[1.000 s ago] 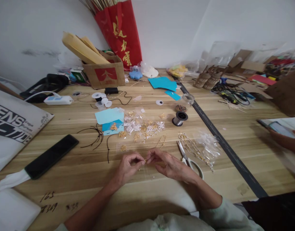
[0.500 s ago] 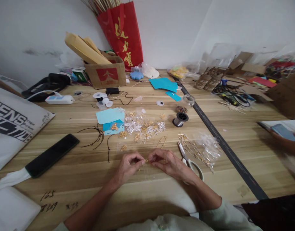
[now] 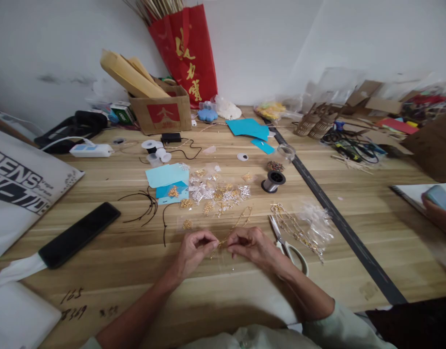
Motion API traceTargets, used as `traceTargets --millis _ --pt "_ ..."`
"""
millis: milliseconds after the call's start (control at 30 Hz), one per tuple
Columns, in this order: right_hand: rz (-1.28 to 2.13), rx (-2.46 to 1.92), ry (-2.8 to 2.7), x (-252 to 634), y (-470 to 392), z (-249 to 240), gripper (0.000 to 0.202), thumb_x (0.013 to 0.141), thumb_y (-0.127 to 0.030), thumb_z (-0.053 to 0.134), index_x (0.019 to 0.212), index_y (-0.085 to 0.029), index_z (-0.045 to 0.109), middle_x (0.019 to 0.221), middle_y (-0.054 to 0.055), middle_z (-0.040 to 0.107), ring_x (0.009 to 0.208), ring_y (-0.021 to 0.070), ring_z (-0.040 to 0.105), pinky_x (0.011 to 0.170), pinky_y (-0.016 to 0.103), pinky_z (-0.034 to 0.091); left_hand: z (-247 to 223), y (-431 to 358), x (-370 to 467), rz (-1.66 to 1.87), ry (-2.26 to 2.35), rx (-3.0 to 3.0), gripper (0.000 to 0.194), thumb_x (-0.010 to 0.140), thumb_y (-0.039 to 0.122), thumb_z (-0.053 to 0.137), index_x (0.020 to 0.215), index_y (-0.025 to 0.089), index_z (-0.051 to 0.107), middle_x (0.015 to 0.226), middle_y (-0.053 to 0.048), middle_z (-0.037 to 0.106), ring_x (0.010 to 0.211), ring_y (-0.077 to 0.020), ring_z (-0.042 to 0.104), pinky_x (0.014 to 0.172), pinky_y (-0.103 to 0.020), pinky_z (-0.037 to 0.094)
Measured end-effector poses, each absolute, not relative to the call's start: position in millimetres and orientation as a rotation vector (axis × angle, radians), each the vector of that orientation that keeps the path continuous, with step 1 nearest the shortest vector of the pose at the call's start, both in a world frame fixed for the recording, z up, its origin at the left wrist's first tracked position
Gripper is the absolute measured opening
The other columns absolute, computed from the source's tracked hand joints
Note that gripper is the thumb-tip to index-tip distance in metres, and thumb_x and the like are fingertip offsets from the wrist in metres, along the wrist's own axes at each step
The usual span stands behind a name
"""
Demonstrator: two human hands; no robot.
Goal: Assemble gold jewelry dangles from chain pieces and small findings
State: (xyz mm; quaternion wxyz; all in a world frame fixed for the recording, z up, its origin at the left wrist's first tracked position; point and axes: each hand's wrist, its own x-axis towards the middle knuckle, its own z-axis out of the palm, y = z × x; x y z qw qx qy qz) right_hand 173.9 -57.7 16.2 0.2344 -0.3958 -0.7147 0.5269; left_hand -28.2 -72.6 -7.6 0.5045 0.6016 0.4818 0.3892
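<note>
Near the front middle of the table, my left hand (image 3: 196, 249) is closed in a pinch on one end of a thin gold chain (image 3: 220, 244). My right hand (image 3: 251, 246) pinches the chain from the other side, its fingertips close to the left ones. Behind my right hand lies a loose gold chain (image 3: 244, 215). Small bags of gold and silver findings (image 3: 223, 194) spread out beyond my hands. White-handled scissors (image 3: 286, 245) lie beside my right wrist, next to a beaded necklace (image 3: 295, 228).
A black phone (image 3: 79, 235) lies at the left. Behind are a wire spool (image 3: 273, 181), blue cards (image 3: 247, 129) and a cardboard box (image 3: 161, 114). Another person's hand (image 3: 439, 206) holds a phone at the right edge.
My right hand has shifted slightly, and more of the gold chain shows between my fingertips. At the right edge, the other person's hand and phone have moved to the right.
</note>
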Motion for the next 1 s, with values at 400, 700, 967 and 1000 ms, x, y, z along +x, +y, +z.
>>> traceTargets --millis 400,700,967,1000 --pt "1.400 -1.174 -2.034 170 -60 18 0.015 0.086 -0.026 0.054 0.079 -0.014 0.062 0.057 -0.004 0.050 0.051 0.0072 0.042 0.049 0.018 0.031 -6 -74 -28 0.977 1.155 1.412 0.013 0.075 0.024 0.063 0.067 0.013 0.065 0.067 -0.002 0.061 0.064 -0.0131 0.054 0.060 -0.023 0.043" --pt "1.282 -1.158 -2.114 169 -62 25 0.013 0.084 -0.021 0.052 0.075 -0.014 0.059 0.061 -0.003 0.051 0.054 0.0073 0.042 0.050 0.018 0.030 -7 -74 -27 1.029 1.131 1.397 0.012 0.074 0.021 0.064 0.065 0.013 0.064 0.066 -0.002 0.062 0.063 -0.0126 0.055 0.061 -0.022 0.044" --pt "1.223 -1.156 -2.155 166 -64 26 0.010 0.076 -0.011 0.051 0.068 -0.015 0.055 0.058 -0.005 0.048 0.052 0.0061 0.040 0.049 0.017 0.027 -7 -74 -27 1.039 1.117 1.426 0.013 0.074 0.021 0.064 0.064 0.013 0.064 0.065 -0.002 0.062 0.063 -0.0127 0.055 0.060 -0.023 0.043" --pt "1.218 -1.154 -2.161 166 -64 26 0.010 0.076 -0.011 0.051 0.068 -0.015 0.055 0.057 -0.005 0.047 0.052 0.0061 0.040 0.049 0.017 0.027 -8 -74 -27 1.044 1.113 1.426 0.013 0.074 0.020 0.064 0.064 0.013 0.064 0.065 -0.002 0.062 0.063 -0.0126 0.055 0.060 -0.022 0.043"
